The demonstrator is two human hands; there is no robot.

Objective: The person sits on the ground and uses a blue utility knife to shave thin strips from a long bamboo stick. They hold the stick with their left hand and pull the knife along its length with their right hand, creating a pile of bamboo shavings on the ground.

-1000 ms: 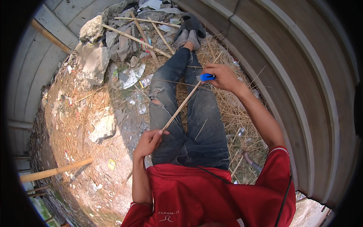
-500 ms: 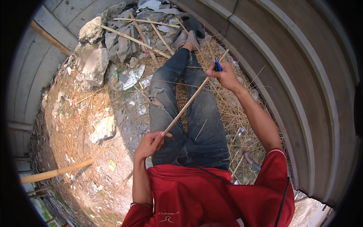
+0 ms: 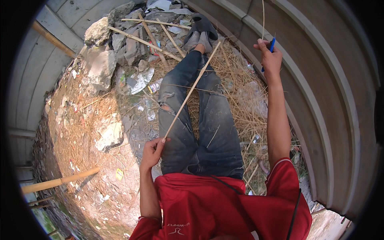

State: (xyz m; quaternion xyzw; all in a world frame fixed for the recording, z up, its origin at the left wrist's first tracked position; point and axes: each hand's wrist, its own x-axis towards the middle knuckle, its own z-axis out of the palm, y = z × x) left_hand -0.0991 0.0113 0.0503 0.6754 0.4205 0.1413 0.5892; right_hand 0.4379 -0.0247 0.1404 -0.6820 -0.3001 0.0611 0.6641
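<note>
My left hand [image 3: 151, 154] is closed around the lower end of a long, thin bamboo strip [image 3: 193, 89], near my left thigh. The strip slants up and away over my outstretched legs, its far end by my shoes. Off to the upper right, beside the corrugated wall, my right hand [image 3: 271, 62] grips a blue-handled knife [image 3: 273, 45], probably a cutter. Between that thumb and finger a very thin sliver [image 3: 263, 20] is pinched and points upward. The knife's blade is too small to make out clearly.
Several bamboo sticks [image 3: 144, 43] lie across grey rocks [image 3: 100, 68] near my feet. Straw-like shavings [image 3: 240, 100] cover the ground by my right leg. A thicker bamboo pole [image 3: 62, 180] juts in at left. A corrugated metal wall [image 3: 316, 80] curves along the right.
My right hand has left the strip and moved up and right, carrying the knife, with a thin sliver now in its fingers. The strip has swung slightly left in my left hand.
</note>
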